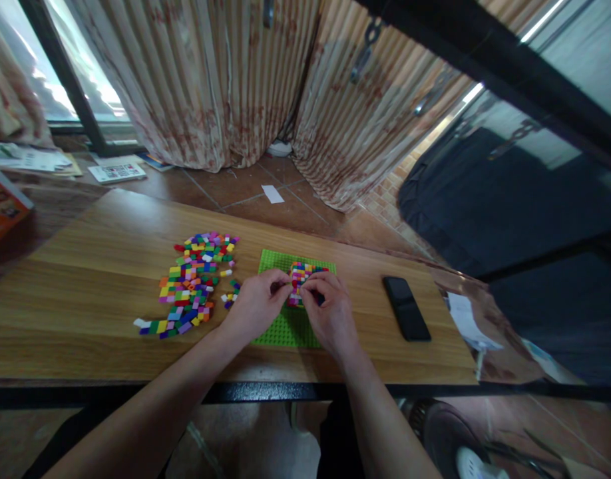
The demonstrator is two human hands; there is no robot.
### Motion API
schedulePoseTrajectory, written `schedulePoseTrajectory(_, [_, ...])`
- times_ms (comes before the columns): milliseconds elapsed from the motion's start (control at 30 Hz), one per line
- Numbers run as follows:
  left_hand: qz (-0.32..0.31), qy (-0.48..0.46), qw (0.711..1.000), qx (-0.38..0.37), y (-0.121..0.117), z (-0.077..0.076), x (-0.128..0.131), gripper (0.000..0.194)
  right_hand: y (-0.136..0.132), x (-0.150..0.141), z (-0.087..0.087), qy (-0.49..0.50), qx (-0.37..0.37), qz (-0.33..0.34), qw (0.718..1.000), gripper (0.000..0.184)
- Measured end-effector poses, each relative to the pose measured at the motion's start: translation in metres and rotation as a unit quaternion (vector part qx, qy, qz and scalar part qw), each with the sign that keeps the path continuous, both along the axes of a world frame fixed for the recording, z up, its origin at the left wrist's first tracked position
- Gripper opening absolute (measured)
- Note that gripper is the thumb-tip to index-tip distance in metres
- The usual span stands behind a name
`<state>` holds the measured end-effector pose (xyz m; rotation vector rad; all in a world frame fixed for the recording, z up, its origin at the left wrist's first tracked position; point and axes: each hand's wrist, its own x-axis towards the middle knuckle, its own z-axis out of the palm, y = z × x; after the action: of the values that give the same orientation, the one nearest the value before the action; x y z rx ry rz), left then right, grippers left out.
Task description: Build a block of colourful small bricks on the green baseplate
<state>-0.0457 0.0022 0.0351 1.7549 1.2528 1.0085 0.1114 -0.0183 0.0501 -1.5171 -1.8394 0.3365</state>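
A green studded baseplate point(290, 330) lies on the wooden table, carrying a block of many-coloured toy bricks point(301, 271). From the left, my left hand point(258, 299) reaches to the block's side, thumb and fingers pinched together at its edge. My right hand point(333, 309) is pinched at the opposite side, its fingertips close to the left ones. Whatever small piece sits between the fingertips is too small to make out. Both hands hide part of the brick block and the plate. Just left of my left hand lies a small cluster of loose bricks point(230, 296).
A large spread of loose coloured bricks point(190, 283) covers the table's left-middle. A black phone point(406, 309) lies to the right on the wooden table point(110, 266). Black metal bar point(265, 392) runs along the front edge. Patterned curtains point(196, 86) hang behind.
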Motion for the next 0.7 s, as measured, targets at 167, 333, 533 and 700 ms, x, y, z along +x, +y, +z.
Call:
schedulePoseTrajectory(167, [0.002, -0.001, 1.000, -0.006, 0.0001, -0.0003, 0.0010, 0.015, 0.0001, -0.0005, -0.0013, -0.007, -0.002, 0.001, 1.000, 0.013])
schedulePoseTrajectory(333, [0.010, -0.004, 1.000, -0.007, 0.0001, -0.0002, 0.0019, 0.014, 0.0001, -0.0003, -0.0039, -0.018, 0.005, 0.002, 1.000, 0.014])
schedulePoseTrajectory(533, [0.022, -0.026, 0.999, -0.002, -0.0017, 0.0020, 0.0005, 0.014, -0.0008, 0.0001, -0.0065, 0.003, 0.025, 0.010, 1.000, 0.013])
schedulePoseTrajectory(700, [0.033, -0.091, 0.995, -0.007, -0.0018, 0.0006, -0.0017, 0.012, -0.0028, -0.0013, -0.0060, 0.022, 0.067, 0.003, 0.997, 0.012])
